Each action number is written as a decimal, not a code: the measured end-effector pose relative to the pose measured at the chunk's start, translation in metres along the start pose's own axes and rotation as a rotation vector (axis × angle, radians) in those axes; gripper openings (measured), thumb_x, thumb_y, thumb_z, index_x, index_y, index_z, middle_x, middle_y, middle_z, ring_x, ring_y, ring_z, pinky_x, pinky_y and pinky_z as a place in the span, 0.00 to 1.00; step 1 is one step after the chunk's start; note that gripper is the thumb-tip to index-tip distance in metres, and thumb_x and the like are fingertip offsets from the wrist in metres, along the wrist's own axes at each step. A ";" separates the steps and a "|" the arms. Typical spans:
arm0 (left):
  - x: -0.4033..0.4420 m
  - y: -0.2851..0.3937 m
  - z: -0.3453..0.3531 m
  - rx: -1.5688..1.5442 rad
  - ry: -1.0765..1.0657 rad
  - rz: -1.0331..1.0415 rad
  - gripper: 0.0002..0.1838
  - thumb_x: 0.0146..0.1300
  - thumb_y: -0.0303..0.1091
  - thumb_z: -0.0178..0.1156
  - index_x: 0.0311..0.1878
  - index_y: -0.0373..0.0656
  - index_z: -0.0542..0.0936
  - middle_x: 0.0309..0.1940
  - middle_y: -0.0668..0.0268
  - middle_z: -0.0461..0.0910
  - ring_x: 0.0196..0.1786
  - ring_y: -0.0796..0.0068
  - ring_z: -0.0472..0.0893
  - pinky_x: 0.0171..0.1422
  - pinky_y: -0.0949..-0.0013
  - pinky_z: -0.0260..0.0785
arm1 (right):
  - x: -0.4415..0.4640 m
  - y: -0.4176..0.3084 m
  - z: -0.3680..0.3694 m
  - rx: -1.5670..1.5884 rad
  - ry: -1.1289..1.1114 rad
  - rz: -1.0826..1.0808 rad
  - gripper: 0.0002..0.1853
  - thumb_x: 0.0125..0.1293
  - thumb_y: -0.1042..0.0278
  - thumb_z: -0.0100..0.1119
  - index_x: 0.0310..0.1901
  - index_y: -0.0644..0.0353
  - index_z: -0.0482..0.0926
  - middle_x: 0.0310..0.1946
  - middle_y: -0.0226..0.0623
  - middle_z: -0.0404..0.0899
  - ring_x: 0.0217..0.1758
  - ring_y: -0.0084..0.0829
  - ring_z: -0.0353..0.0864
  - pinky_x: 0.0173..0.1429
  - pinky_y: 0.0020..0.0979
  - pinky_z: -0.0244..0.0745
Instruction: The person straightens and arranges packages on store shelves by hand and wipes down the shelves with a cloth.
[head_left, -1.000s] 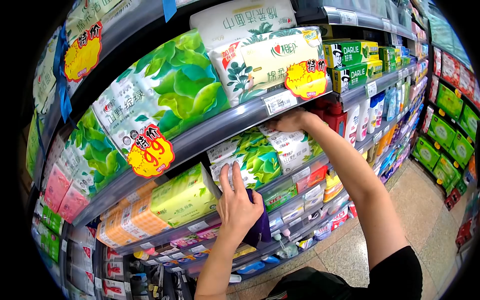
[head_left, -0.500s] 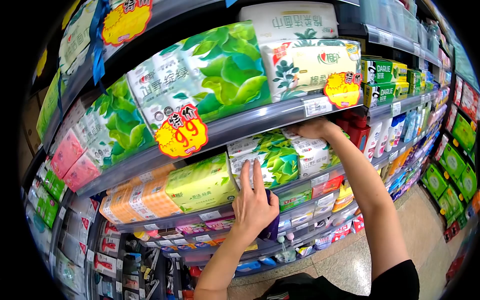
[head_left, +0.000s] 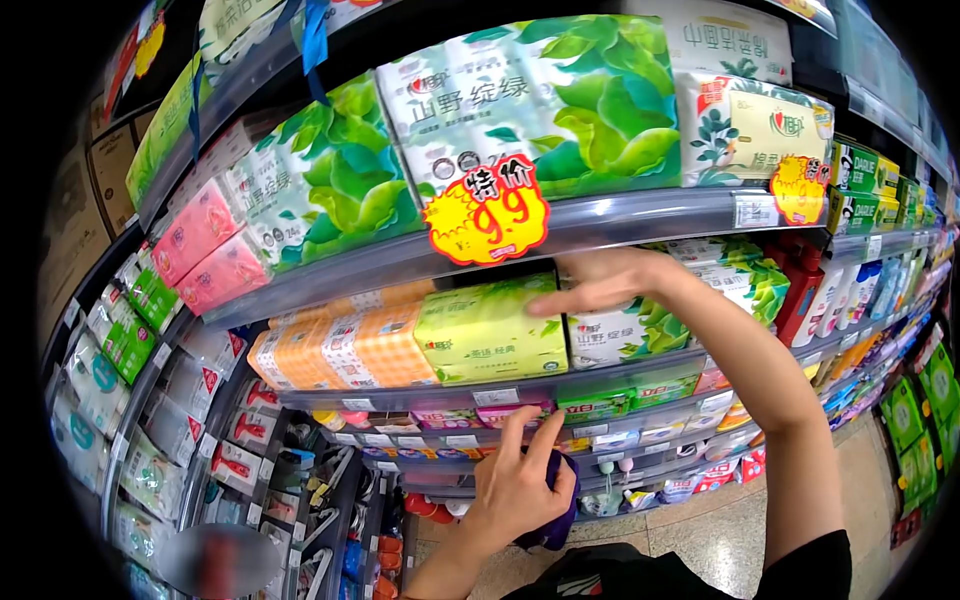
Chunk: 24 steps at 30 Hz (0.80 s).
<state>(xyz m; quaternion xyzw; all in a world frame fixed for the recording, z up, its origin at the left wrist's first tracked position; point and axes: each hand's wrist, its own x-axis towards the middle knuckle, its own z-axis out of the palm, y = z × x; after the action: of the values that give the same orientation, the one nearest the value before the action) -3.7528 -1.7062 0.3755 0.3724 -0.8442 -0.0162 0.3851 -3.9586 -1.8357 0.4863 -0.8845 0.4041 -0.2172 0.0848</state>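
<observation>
Just above the right end of the yellow-green tissue pack point(head_left: 485, 340), the right hand point(head_left: 603, 280) reaches in from the right, its lowest digit stretched out over the top of the pack's front and parted from the blurred fingers above it, so the hand stands partly open; whether it presses on the wrapper cannot be told. Lower down, below the pack, the left hand point(head_left: 512, 497) is raised with two fingers pointing up and a narrow gap between them, while a dark purple item point(head_left: 556, 508) shows behind its thumb side; whether the folded fingers grip that is hidden. The yellow-green tissue pack lies with its printed face towards the person and its long axis running left to right along the shelf, tipped slightly up at the right end. Directly left of it sit orange checked packs point(head_left: 345, 350), and to its right are white leaf-print packs point(head_left: 625, 330), with a red bottle point(head_left: 800, 300) farther right. Above it runs the upper shelf edge point(head_left: 640, 220), bearing a yellow price sign point(head_left: 487, 212) and large leaf-print bundles point(head_left: 535, 110). Beneath it, lower shelves point(head_left: 600, 437) carry small boxes, and below and to its right the pale tiled floor point(head_left: 720, 530) shows.
</observation>
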 end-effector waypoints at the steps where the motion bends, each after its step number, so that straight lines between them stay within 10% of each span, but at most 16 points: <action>1: -0.005 -0.002 0.001 -0.033 -0.026 -0.029 0.26 0.43 0.26 0.59 0.52 0.39 0.77 0.49 0.56 0.70 0.29 0.62 0.78 0.33 0.63 0.73 | 0.010 -0.004 0.007 0.004 -0.006 -0.005 0.46 0.54 0.34 0.56 0.68 0.56 0.56 0.64 0.53 0.62 0.67 0.45 0.62 0.70 0.38 0.56; 6: -0.029 -0.018 -0.007 -0.023 -0.013 -0.109 0.23 0.43 0.26 0.59 0.49 0.40 0.78 0.48 0.56 0.71 0.32 0.60 0.79 0.35 0.62 0.73 | 0.032 -0.009 0.021 -0.041 -0.336 0.094 0.49 0.49 0.45 0.67 0.68 0.61 0.55 0.61 0.53 0.66 0.64 0.43 0.67 0.67 0.35 0.61; 18: -0.036 -0.025 -0.010 -0.069 0.002 -0.194 0.20 0.43 0.24 0.58 0.45 0.37 0.80 0.46 0.53 0.74 0.43 0.54 0.78 0.46 0.61 0.72 | 0.019 -0.005 0.026 0.012 -0.290 0.129 0.47 0.50 0.43 0.64 0.68 0.58 0.58 0.58 0.53 0.70 0.61 0.47 0.70 0.66 0.38 0.63; 22: -0.033 -0.035 -0.004 -0.197 0.103 -0.111 0.16 0.44 0.21 0.55 0.41 0.34 0.79 0.39 0.53 0.76 0.40 0.55 0.78 0.46 0.63 0.72 | -0.026 -0.031 0.053 -0.447 0.451 -0.210 0.34 0.51 0.48 0.63 0.58 0.55 0.70 0.54 0.44 0.70 0.59 0.46 0.67 0.58 0.50 0.63; 24: -0.029 -0.033 -0.003 -0.257 0.178 -0.099 0.15 0.45 0.21 0.54 0.39 0.33 0.79 0.37 0.52 0.76 0.39 0.55 0.78 0.46 0.62 0.71 | -0.063 -0.051 0.082 -0.149 0.580 -0.367 0.28 0.50 0.53 0.64 0.52 0.56 0.72 0.49 0.43 0.70 0.52 0.41 0.70 0.53 0.43 0.66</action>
<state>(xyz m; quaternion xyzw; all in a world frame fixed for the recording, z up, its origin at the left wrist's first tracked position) -3.7180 -1.7106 0.3483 0.3614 -0.7784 -0.1100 0.5014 -3.9235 -1.7570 0.4103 -0.8477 0.2605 -0.4408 -0.1384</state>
